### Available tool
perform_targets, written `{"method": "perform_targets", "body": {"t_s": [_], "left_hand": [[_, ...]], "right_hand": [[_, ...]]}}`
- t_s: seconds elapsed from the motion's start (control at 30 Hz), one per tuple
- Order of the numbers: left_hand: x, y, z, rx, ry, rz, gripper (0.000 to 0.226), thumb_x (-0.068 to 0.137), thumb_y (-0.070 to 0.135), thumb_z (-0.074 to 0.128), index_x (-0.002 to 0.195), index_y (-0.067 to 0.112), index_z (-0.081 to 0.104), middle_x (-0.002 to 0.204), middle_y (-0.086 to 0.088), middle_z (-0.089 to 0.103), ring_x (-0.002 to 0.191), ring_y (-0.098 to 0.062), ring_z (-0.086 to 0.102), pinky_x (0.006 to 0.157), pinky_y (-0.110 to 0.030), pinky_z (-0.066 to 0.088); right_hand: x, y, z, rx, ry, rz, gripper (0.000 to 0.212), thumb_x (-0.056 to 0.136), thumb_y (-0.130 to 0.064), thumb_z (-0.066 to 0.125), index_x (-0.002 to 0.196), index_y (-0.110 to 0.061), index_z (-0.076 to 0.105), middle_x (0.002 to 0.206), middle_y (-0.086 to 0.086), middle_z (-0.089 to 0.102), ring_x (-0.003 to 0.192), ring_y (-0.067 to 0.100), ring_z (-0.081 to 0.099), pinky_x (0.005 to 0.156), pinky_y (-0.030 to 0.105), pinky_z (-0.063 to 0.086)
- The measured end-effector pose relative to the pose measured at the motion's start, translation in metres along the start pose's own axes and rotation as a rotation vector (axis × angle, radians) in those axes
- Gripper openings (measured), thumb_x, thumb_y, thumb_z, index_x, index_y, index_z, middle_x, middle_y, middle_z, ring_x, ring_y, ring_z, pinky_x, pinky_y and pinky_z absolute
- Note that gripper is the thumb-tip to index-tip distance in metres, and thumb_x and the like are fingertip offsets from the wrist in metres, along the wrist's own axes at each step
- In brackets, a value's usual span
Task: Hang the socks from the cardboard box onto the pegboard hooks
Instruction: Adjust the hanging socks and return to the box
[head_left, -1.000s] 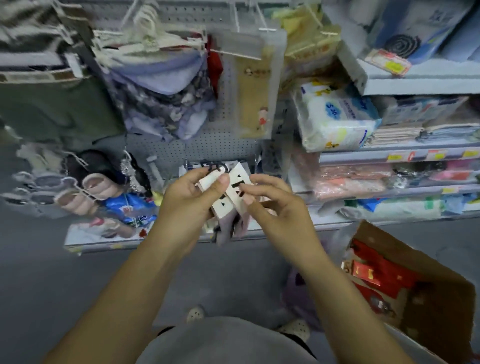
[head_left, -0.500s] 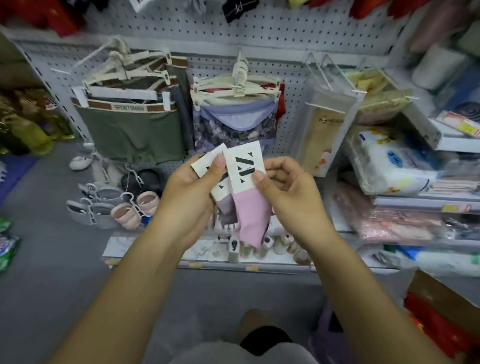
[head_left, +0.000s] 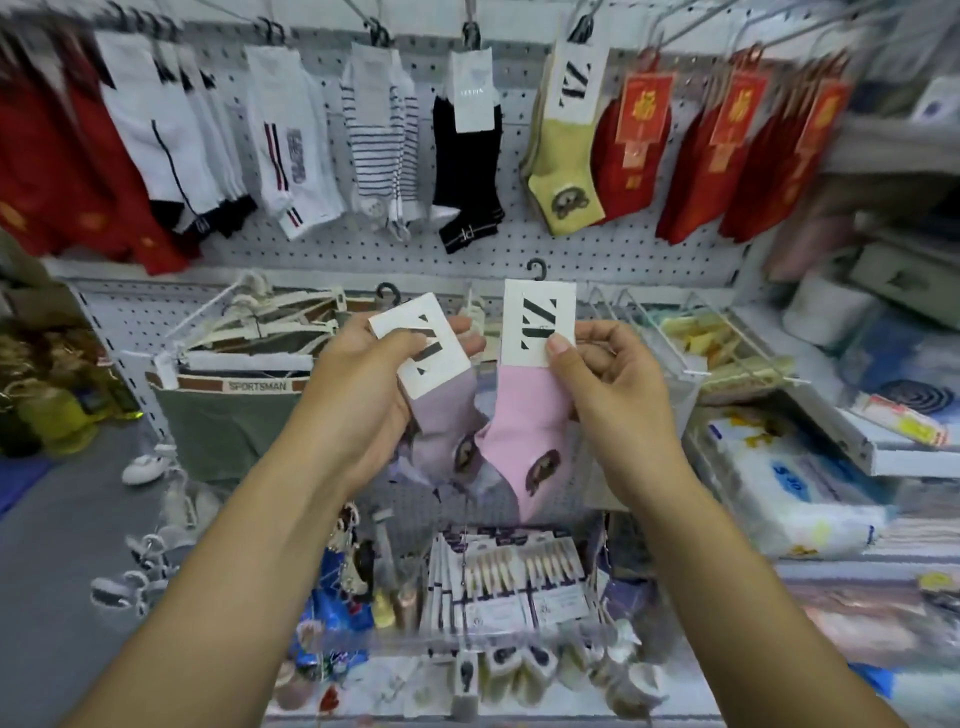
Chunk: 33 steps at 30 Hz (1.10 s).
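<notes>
My left hand (head_left: 363, 395) grips a lilac sock pair (head_left: 447, 421) by its white card label, tilted to the left. A pink sock pair (head_left: 524, 431) stays upright in my right hand (head_left: 602, 379), thumb pressed on its white label, the small black hanger hook sticking up above. The two pairs are held apart, side by side, in front of the white pegboard (head_left: 363, 244). Above them a yellow sock pair (head_left: 563, 166) with the same label hangs from a pegboard hook. The cardboard box is out of view.
Along the pegboard's top row hang white socks (head_left: 291, 150), striped socks (head_left: 379, 145), black socks (head_left: 467, 171) and red socks (head_left: 727, 135). Below hang green briefs (head_left: 234, 421) on hangers. Shelves (head_left: 857, 441) with packaged goods stand at the right, small items on a low shelf in front.
My view has tilted up from the box and lower shelf to the sock row. My hands have risen and drawn the two sock pairs apart, one in each hand.
</notes>
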<state>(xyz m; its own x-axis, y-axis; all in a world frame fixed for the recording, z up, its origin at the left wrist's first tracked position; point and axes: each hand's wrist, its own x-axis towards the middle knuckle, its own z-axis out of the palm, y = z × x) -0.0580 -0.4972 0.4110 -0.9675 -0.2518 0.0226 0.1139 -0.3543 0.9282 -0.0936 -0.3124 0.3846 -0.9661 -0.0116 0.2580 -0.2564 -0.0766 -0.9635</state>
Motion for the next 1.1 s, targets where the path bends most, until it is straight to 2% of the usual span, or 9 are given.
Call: {"method": "perform_targets", "body": {"t_s": [0.17,0.3,0.4,0.6,0.77,0.87,0.97,1.03,1.1], "left_hand": [[0.054,0.016,0.024,0.117,-0.047,0.180,0.021,0.104,0.006,0.050,0.125,0.012,0.053,0.113,-0.017,0.075,0.104,-0.035,0.073,0.097,-0.056,0.055],[0.092,0.024,0.043,0.203,-0.054,0.300,0.019,0.104,0.014,0.054,0.122,0.017,0.056,0.115,-0.011,0.075,0.102,-0.035,0.074,0.096,-0.057,0.055],[0.114,0.028,0.056,0.221,-0.026,0.341,0.022,0.104,0.021,0.056,0.126,0.018,0.056,0.111,-0.004,0.077,0.093,-0.030,0.077,0.088,-0.053,0.059],[0.147,0.040,0.074,0.308,0.062,0.407,0.016,0.097,0.034,0.067,0.111,0.027,0.071,0.096,0.004,0.080,0.095,-0.022,0.076,0.082,-0.064,0.058],[0.171,0.048,0.085,0.307,0.053,0.436,0.010,0.102,0.032,0.060,0.102,0.034,0.070,0.097,0.011,0.079,0.097,-0.015,0.075,0.087,-0.056,0.059],[0.182,0.049,0.092,0.313,0.014,0.439,0.016,0.103,0.032,0.056,0.103,0.032,0.072,0.100,0.011,0.079,0.100,-0.015,0.074,0.085,-0.048,0.059],[0.191,0.050,0.102,0.322,-0.011,0.416,0.017,0.102,0.033,0.059,0.104,0.028,0.075,0.098,0.011,0.079,0.099,-0.012,0.073,0.077,-0.038,0.057],[0.196,0.051,0.110,0.314,-0.055,0.393,0.016,0.100,0.032,0.061,0.103,0.029,0.077,0.099,0.006,0.079,0.104,-0.023,0.073,0.083,-0.047,0.056],[0.198,0.053,0.118,0.301,-0.091,0.395,0.015,0.100,0.032,0.063,0.102,0.029,0.078,0.101,0.004,0.079,0.104,-0.026,0.073,0.094,-0.059,0.055]], "right_hand": [[0.062,-0.018,-0.008,-0.055,0.044,-0.096,0.016,0.098,-0.022,0.065,0.109,-0.013,0.058,0.086,0.000,0.078,0.079,0.011,0.073,0.071,0.033,0.057],[0.116,-0.034,-0.015,-0.115,0.106,-0.194,0.014,0.098,-0.026,0.064,0.106,-0.018,0.057,0.083,0.000,0.076,0.078,0.017,0.069,0.074,0.042,0.055],[0.162,-0.048,-0.017,-0.147,0.158,-0.270,0.017,0.097,-0.027,0.065,0.106,-0.016,0.057,0.073,0.000,0.065,0.068,0.014,0.057,0.067,0.036,0.049],[0.243,-0.075,-0.009,-0.153,0.212,-0.311,0.023,0.098,-0.026,0.063,0.114,-0.012,0.055,0.062,-0.012,0.052,0.048,-0.003,0.045,0.054,0.019,0.040],[0.265,-0.076,-0.003,-0.249,0.127,-0.333,0.022,0.097,-0.029,0.064,0.112,-0.016,0.055,0.086,-0.002,0.070,0.075,0.011,0.065,0.066,0.028,0.051],[0.265,-0.067,-0.007,-0.295,0.121,-0.322,0.021,0.098,-0.028,0.064,0.112,-0.015,0.056,0.079,-0.005,0.065,0.065,0.005,0.057,0.060,0.020,0.043],[0.255,-0.060,-0.014,-0.316,0.224,-0.369,0.019,0.097,-0.027,0.065,0.112,-0.017,0.058,0.093,-0.008,0.065,0.078,-0.002,0.059,0.067,0.010,0.045],[0.244,-0.061,-0.016,-0.348,0.293,-0.465,0.017,0.097,-0.028,0.065,0.110,-0.020,0.059,0.099,-0.014,0.064,0.088,-0.006,0.060,0.074,0.003,0.044],[0.235,-0.065,-0.015,-0.342,0.264,-0.522,0.019,0.096,-0.031,0.066,0.111,-0.021,0.062,0.102,-0.016,0.065,0.093,-0.007,0.060,0.079,0.005,0.046]]}}
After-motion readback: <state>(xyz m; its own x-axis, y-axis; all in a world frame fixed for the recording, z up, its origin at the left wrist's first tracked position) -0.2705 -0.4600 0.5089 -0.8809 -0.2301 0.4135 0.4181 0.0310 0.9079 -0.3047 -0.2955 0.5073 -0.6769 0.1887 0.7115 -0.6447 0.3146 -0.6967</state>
